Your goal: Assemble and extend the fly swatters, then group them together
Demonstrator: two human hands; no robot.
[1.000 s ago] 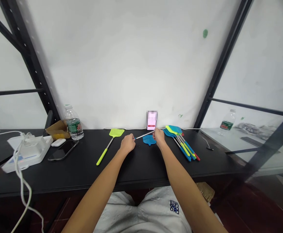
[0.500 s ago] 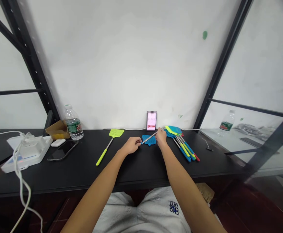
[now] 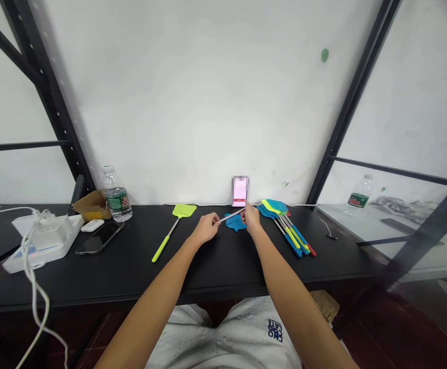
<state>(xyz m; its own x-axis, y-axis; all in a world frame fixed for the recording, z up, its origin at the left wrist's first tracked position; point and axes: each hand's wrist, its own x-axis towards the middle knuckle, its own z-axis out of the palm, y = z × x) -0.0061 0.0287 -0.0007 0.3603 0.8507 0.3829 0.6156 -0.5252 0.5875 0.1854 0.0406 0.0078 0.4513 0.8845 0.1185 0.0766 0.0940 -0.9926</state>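
Left hand (image 3: pixel 207 228): closed, fingertips pinching one end of a slim metal shaft (image 3: pixel 233 214). Right hand (image 3: pixel 251 217): closed around the other end of the same shaft, which slants across the gap between the two hands, just above a black table (image 3: pixel 215 271).

Directly under the shaft, between the hands: a blue mesh fly swatter head (image 3: pixel 235 222), lying flat (whether it is joined to the shaft cannot be told from this view).

Just right of the right hand: a fanned stack of fly swatters (image 3: pixel 286 225), blue and lime, with some red handle tips.

Near the left hand, to its left: a lime-green fly swatter (image 3: pixel 183 210), flat on the table, its handle angled toward the person.

Ahead of the right hand, against the wall: an upright phone (image 3: pixel 240 190) (screen pink and blurred).

Well left of the left hand: a water bottle (image 3: pixel 116 195), a torn cardboard box (image 3: pixel 90 205), a white earbud case (image 3: pixel 91 225), a black smartphone (image 3: pixel 99 238) lying flat, and a white plastic tray (image 3: pixel 42 243) with a white cable (image 3: pixel 31 256) trailing over the table edge.
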